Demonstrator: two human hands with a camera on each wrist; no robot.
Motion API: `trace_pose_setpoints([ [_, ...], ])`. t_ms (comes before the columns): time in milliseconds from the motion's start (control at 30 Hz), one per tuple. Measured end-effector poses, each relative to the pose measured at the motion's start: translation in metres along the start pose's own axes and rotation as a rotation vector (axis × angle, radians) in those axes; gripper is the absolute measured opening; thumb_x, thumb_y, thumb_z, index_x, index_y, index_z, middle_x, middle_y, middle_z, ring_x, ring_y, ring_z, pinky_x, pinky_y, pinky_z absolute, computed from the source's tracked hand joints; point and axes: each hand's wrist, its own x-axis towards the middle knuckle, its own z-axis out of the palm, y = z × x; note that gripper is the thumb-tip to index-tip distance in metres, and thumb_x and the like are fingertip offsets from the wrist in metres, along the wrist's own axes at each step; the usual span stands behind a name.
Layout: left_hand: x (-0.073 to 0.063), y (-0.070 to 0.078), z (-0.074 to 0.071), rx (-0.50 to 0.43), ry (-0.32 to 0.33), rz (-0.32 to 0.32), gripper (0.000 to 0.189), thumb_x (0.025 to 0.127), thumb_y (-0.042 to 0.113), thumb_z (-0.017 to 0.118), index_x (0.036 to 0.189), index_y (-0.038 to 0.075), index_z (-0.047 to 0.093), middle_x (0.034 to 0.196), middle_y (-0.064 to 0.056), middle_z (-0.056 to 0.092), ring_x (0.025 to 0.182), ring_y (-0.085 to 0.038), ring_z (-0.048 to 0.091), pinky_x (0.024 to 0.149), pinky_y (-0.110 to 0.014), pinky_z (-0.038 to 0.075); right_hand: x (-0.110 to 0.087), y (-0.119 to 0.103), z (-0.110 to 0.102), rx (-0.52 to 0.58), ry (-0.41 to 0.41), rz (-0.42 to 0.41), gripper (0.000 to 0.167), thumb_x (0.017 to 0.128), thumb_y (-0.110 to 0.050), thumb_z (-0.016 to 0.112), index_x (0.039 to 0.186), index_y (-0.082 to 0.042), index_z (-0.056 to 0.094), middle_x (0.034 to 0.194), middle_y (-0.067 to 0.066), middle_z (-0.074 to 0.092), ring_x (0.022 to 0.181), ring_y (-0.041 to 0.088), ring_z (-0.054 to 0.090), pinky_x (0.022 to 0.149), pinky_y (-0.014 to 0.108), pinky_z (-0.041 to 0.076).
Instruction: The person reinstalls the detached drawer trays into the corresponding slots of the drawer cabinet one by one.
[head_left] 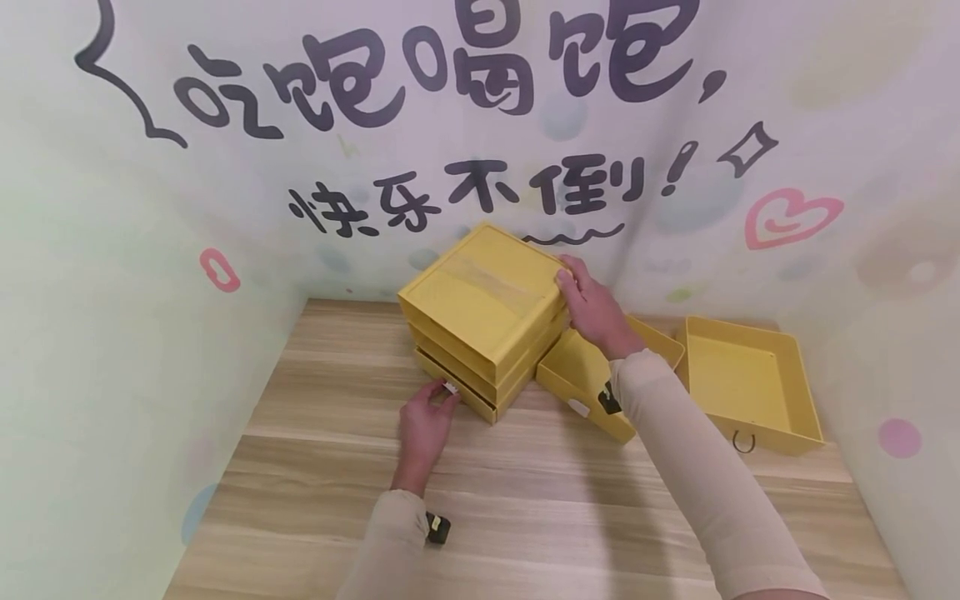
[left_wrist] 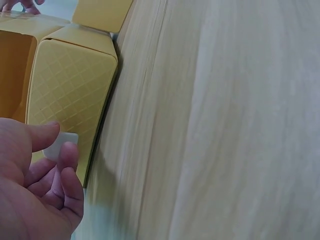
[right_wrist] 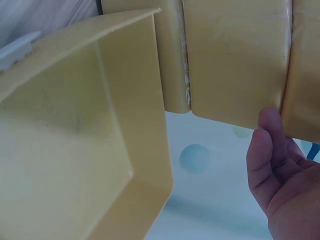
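A yellow three-tier drawer cabinet (head_left: 487, 292) stands at the back of the table, turned at an angle. Its upper two slots are open at the front, and the bottom one holds a drawer (left_wrist: 75, 85) with a diamond-patterned front. My left hand (head_left: 425, 425) pinches that drawer's small white pull tab (left_wrist: 61, 145) between thumb and fingers. At the cabinet's top right rear corner, my right hand (head_left: 596, 308) grips the edge, thumb on the top and fingers around the side. The drawer's inside is hidden.
Right of the cabinet sits a loose yellow drawer (head_left: 577, 367) with a white tab, partly behind my right arm. A second loose drawer (head_left: 810, 400) with a dark ring-shaped pull stands farther right. Printed walls enclose the wooden table (head_left: 322, 467).
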Motion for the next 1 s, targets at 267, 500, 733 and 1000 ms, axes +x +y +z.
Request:
trace_pose_setpoints([
  [267, 0.0008, 0.003, 0.0029, -0.016, 0.006, -0.003, 0.04, 0.09, 0.023, 0.077, 0.125, 0.005, 0.069, 0.121, -0.011, 0.075, 0.081, -0.019, 0.072, 0.072, -0.035, 0.058, -0.0012, -0.0008, 0.0007, 0.028, -0.006, 0.005, 0.059, 0.104, -0.064, 0.026, 0.155, -0.035, 0.029, 0.141, 0.021, 0.056, 0.098, 0.039, 0.065, 0.073, 0.04, 0.056],
  [500, 0.0016, 0.004, 0.0048, -0.015, 0.01, -0.015, 0.041, 0.089, 0.025, 0.078, 0.125, 0.007, 0.069, 0.121, -0.009, 0.075, 0.082, -0.02, 0.073, 0.073, -0.037, 0.059, -0.0015, -0.0005, 0.0, 0.033, -0.014, 0.013, 0.06, 0.103, -0.065, 0.026, 0.155, -0.035, 0.028, 0.142, 0.021, 0.055, 0.101, 0.039, 0.065, 0.075, 0.041, 0.057],
  [733, 0.0034, -0.001, 0.0099, -0.049, 0.03, -0.025, 0.042, 0.087, 0.028, 0.079, 0.123, 0.009, 0.07, 0.12, -0.008, 0.076, 0.098, -0.024, 0.076, 0.085, -0.042, 0.06, -0.0011, 0.0012, -0.0009, 0.06, -0.016, 0.02, 0.06, 0.104, -0.064, 0.028, 0.155, -0.034, 0.029, 0.143, 0.023, 0.055, 0.1, 0.043, 0.065, 0.074, 0.041, 0.057],
  [1000, 0.0049, -0.002, 0.0056, -0.102, 0.01, -0.022, 0.042, 0.086, 0.024, 0.08, 0.123, 0.007, 0.07, 0.12, -0.012, 0.075, 0.106, -0.029, 0.074, 0.089, -0.045, 0.059, -0.0001, 0.0008, -0.0004, 0.043, -0.024, 0.013, 0.061, 0.103, -0.065, 0.026, 0.156, -0.034, 0.028, 0.141, 0.023, 0.055, 0.096, 0.041, 0.064, 0.071, 0.039, 0.056],
])
